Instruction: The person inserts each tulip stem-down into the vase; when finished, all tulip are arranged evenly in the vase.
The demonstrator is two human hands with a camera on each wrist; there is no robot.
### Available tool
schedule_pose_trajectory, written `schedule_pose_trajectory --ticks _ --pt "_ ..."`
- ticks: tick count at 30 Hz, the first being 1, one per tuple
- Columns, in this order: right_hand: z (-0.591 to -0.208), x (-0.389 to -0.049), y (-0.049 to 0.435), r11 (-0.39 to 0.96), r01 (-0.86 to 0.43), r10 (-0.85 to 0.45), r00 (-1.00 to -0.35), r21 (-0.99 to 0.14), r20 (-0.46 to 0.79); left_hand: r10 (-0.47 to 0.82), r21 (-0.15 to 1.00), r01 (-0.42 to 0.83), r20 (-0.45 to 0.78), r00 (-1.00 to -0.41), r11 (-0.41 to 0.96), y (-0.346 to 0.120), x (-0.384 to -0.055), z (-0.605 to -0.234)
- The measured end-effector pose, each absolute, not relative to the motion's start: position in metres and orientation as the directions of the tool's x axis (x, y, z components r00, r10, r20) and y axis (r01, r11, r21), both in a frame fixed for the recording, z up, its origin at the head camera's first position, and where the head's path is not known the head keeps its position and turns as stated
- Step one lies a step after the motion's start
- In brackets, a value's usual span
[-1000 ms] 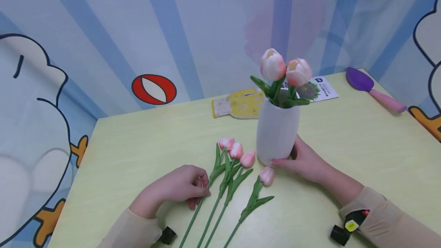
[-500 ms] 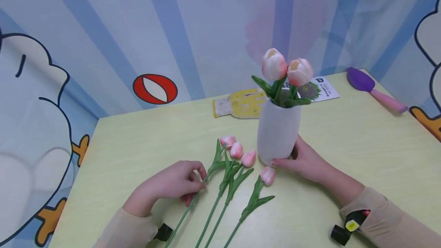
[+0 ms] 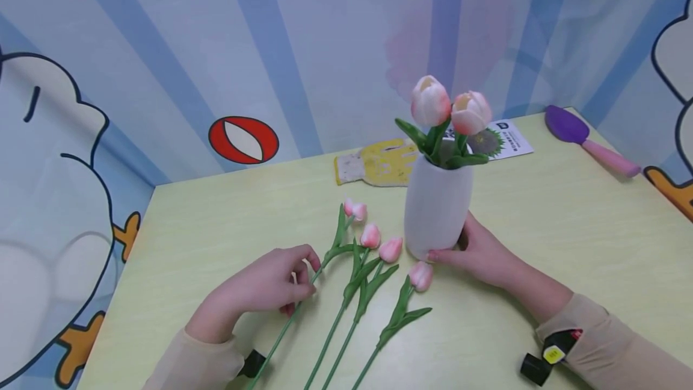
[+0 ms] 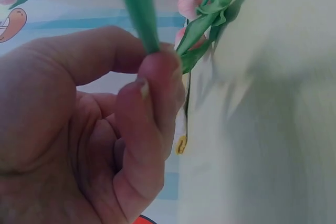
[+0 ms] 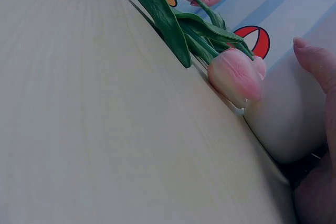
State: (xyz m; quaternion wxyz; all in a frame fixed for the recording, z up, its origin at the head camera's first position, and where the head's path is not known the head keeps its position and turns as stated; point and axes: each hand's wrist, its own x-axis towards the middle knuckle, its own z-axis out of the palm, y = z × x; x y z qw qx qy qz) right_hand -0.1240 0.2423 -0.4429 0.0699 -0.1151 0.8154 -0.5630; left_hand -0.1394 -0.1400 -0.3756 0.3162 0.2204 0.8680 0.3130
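My left hand (image 3: pixel 276 281) pinches the stem of the leftmost pink tulip (image 3: pixel 355 210). In the left wrist view that green stem (image 4: pixel 139 14) runs up blurred from between thumb and fingers. To its right, several more tulips (image 3: pixel 370 236) lie side by side on the table, one of them, a single tulip (image 3: pixel 420 276), a little apart by the vase. My right hand (image 3: pixel 476 251) grips the lower part of the white vase (image 3: pixel 437 209), thumb at the front of its base; its other fingers are mostly hidden behind. Two pink-white tulips (image 3: pixel 430 101) stand upright in the vase.
A yellow and white glove (image 3: pixel 379 164) lies behind the vase, partly covered by it. Near the back edge are a printed card (image 3: pixel 511 140) and a purple scoop with a pink handle (image 3: pixel 590 140). A patterned curtain (image 3: pixel 335 47) rises behind the pale yellow table (image 3: pixel 227 221).
My left hand has shifted left and slightly farther back, with the pinched tulip; its bloom has drawn away from the neighbouring ones. The right hand and the vase have stayed in place.
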Motion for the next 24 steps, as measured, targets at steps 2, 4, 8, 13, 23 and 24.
schedule_pose_trajectory --ticks 2,4,8,13,23,24 --pt "-0.4431 -0.1243 0.2424 0.336 -0.108 -0.268 -0.963 -0.936 0.016 0.567 0.671 0.193 -0.398 -0.722 0.716 -0.1399 -0.1389 -0.3734" --pt "-0.4434 -0.1245 0.2425 0.333 -0.109 -0.269 -0.963 -0.936 0.017 0.554 0.665 0.193 -0.387 -0.737 0.722 -0.1398 -0.1385 -0.3717" --pt "-0.4436 -0.1245 0.2428 0.329 -0.110 -0.271 -0.962 -0.938 0.018 0.541 0.674 0.182 -0.371 -0.755 0.716 -0.1403 -0.1381 -0.3704" --pt "-0.4439 -0.1246 0.2430 0.327 -0.112 -0.273 -0.962 -0.938 0.020 0.540 0.715 0.146 -0.361 -0.760 0.684 -0.1408 -0.1393 -0.3715" --pt "-0.4458 -0.1253 0.2432 0.328 -0.114 -0.274 -0.962 -0.938 0.021 0.491 0.780 0.087 -0.299 -0.818 0.620 -0.1402 -0.1422 -0.3698" --pt "-0.4456 -0.1255 0.2433 0.330 -0.115 -0.274 -0.962 -0.937 0.022 0.490 0.781 0.093 -0.290 -0.822 0.618 -0.1400 -0.1427 -0.3689"
